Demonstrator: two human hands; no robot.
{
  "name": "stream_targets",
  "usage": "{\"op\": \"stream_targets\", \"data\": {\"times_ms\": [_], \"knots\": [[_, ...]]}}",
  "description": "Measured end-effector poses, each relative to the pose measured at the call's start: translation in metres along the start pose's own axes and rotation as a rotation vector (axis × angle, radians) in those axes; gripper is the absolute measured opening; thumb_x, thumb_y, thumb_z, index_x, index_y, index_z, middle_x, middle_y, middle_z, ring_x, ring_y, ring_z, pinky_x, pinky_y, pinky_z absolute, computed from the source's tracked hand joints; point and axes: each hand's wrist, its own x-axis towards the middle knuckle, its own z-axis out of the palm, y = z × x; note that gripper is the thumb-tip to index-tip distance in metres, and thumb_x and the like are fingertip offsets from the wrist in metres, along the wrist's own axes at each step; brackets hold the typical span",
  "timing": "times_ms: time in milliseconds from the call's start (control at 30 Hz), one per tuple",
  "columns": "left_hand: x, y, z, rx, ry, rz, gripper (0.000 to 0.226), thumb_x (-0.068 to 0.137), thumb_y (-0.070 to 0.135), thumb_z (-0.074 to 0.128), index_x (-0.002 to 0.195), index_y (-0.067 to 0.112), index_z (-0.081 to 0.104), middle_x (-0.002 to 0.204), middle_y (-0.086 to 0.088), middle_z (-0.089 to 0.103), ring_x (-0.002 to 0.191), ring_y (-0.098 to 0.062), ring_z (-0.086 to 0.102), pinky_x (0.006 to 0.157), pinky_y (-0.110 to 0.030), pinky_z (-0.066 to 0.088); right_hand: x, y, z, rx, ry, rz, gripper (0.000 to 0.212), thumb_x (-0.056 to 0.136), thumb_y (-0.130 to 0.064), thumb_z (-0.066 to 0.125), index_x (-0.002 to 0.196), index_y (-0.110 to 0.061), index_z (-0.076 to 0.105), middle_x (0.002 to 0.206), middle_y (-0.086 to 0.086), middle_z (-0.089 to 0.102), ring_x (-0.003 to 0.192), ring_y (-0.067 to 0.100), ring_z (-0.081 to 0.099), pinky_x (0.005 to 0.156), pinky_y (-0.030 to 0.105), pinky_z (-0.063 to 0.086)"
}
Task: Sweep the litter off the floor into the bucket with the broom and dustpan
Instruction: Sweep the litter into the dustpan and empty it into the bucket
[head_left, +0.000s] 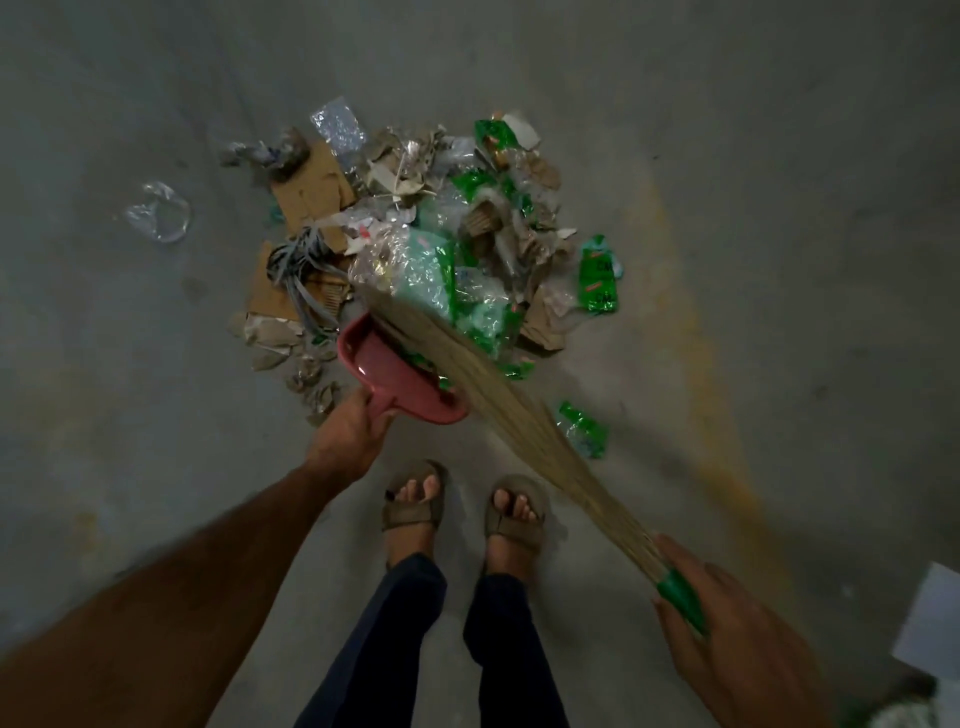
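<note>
- The litter (415, 234) lies heaped on the grey floor (779, 208) ahead of the person's feet: torn cardboard, crumpled paper, clear plastic film and green wrappers all mixed together.
- A clear bag (158, 212) lies apart from the heap, to its left.
- One green wrapper (598, 275) sits at the heap's right edge, and another (583, 429) lies by itself nearer the feet, just right of the broom bristles.
- The dustpan (395, 376) is pink and sits at the near edge of the heap, its open mouth turned toward the litter; a few green scraps are inside it.
- The left hand (349, 434) grips the dustpan's short handle, fingers curled round it, arm reaching in from the lower left.
- The broom (498, 400) is a bundle of pale straw bristles with a green handle (680, 597); it slants from the lower right up to the heap.
- The bristle tips fan over the dustpan's mouth and the near litter, blurred.
- The right hand (727, 623) holds the green handle, fingers wrapped about it, with the handle showing between them.
- Two feet in tan sandals (410, 506) stand side by side below the dustpan, with dark trousers (395, 649) above them.
- A yellowish stain (691, 332) runs down the floor to the right of the heap.
- A pale flat object (930, 618) shows at the right edge; what it is cannot be told.
- No bucket can be made out.
</note>
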Motion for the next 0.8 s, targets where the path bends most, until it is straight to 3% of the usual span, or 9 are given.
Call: {"op": "stream_targets", "data": {"times_ms": [67,200,300,367,433,600,700,800], "knots": [[-0.001,0.002,-0.001,-0.005,0.007,0.011,0.038,0.095,0.038,0.055,0.117,0.008,0.056,0.108,-0.014,0.064,0.096,-0.031,0.061,0.073,-0.033,0.041,-0.015,0.005,-0.004,0.109,0.097,0.038,0.074,0.07,-0.025,0.083,0.135,-0.039,0.05,0.104,0.003,0.071,0.08,0.027,0.073,0.065,0.032,0.059],[0.019,0.015,-0.006,0.017,-0.019,0.034,0.039,0.097,0.035,0.053,0.121,0.003,0.055,0.113,-0.021,0.063,0.101,-0.037,0.061,0.078,-0.037,0.046,-0.009,0.011,-0.009,0.182,0.252,0.077,0.068,0.07,-0.02,0.082,0.133,-0.028,0.06,0.122,0.003,0.069,0.1,0.025,0.071,0.086,0.01,0.044],[0.036,0.022,-0.007,0.068,-0.03,0.038,0.041,0.097,0.033,0.054,0.124,0.002,0.052,0.118,-0.023,0.06,0.105,-0.039,0.059,0.084,-0.043,0.049,0.027,0.009,-0.012,0.201,0.318,0.137,0.06,0.084,-0.029,0.071,0.14,-0.032,0.05,0.132,0.003,0.063,0.111,0.029,0.065,0.089,0.036,0.052],[0.043,0.025,-0.007,0.091,0.0,0.069,0.04,0.097,0.033,0.053,0.122,0.003,0.054,0.116,-0.022,0.061,0.102,-0.04,0.06,0.083,-0.045,0.049,0.061,0.007,-0.015,0.176,0.347,0.16,0.057,0.09,-0.033,0.064,0.143,-0.033,0.043,0.126,0.009,0.064,0.104,0.034,0.065,0.081,0.041,0.053],[0.046,0.027,-0.006,0.112,0.006,0.141,0.038,0.098,0.033,0.053,0.12,0.002,0.057,0.115,-0.025,0.06,0.099,-0.043,0.061,0.08,-0.048,0.049,0.101,0.008,-0.02,0.161,0.337,0.169,0.056,0.093,-0.035,0.06,0.145,-0.032,0.037,0.121,0.013,0.063,0.098,0.036,0.064,0.076,0.041,0.052],[0.055,0.025,-0.004,0.123,0.007,0.097,0.044,0.097,0.041,0.051,0.125,0.007,0.053,0.114,-0.021,0.061,0.101,-0.04,0.06,0.084,-0.048,0.05,0.193,0.012,-0.036,0.023,0.178,0.177,0.054,0.091,-0.041,0.058,0.142,-0.03,0.042,0.127,0.016,0.061,0.109,0.039,0.06,0.086,0.043,0.05],[0.062,0.03,-0.004,0.063,-0.012,0.087,0.043,0.096,0.043,0.052,0.124,0.01,0.053,0.111,-0.014,0.065,0.096,-0.032,0.064,0.083,-0.044,0.052,0.206,0.013,-0.033,-0.101,0.048,0.105,0.054,0.09,-0.044,0.058,0.141,-0.036,0.04,0.124,0.011,0.063,0.106,0.037,0.061,0.083,0.041,0.052],[0.065,0.039,-0.003,0.006,0.015,0.123,0.036,0.095,0.036,0.057,0.121,0.01,0.056,0.108,-0.01,0.064,0.092,-0.027,0.062,0.078,-0.034,0.049,0.19,0.019,-0.022,-0.067,0.03,0.015,0.054,0.089,-0.043,0.058,0.14,-0.039,0.04,0.119,0.009,0.064,0.101,0.034,0.062,0.079,0.038,0.053]]}}
